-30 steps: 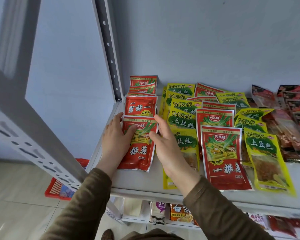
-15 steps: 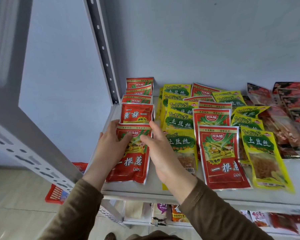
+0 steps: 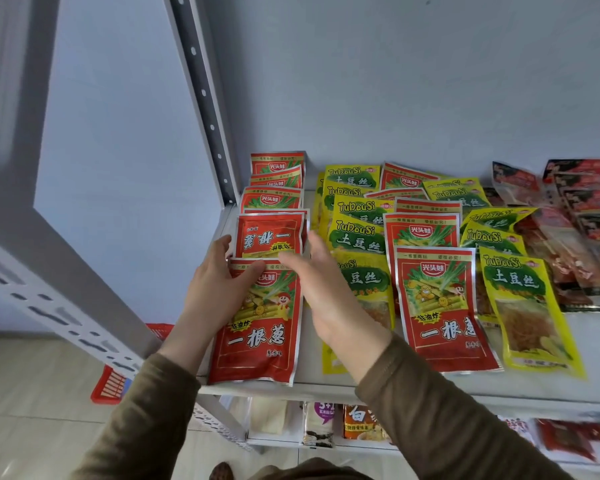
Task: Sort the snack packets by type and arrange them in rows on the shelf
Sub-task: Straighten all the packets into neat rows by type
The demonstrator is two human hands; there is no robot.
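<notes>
Red front packet (image 3: 257,327) lies on the shelf (image 3: 395,386), my left hand (image 3: 219,289) and right hand (image 3: 326,289) resting flat-fingered on its top edge.

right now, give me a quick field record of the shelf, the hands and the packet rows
left hand: rests on the left edge of the front red packet, thumb on its top
right hand: fingers straight, touching that packet's top right
upside-down red packet: lies just behind it
yellow packets: row to the right
shelf: white, front edge bare
dark red packets: far right
red basket: on the floor, lower left
</notes>
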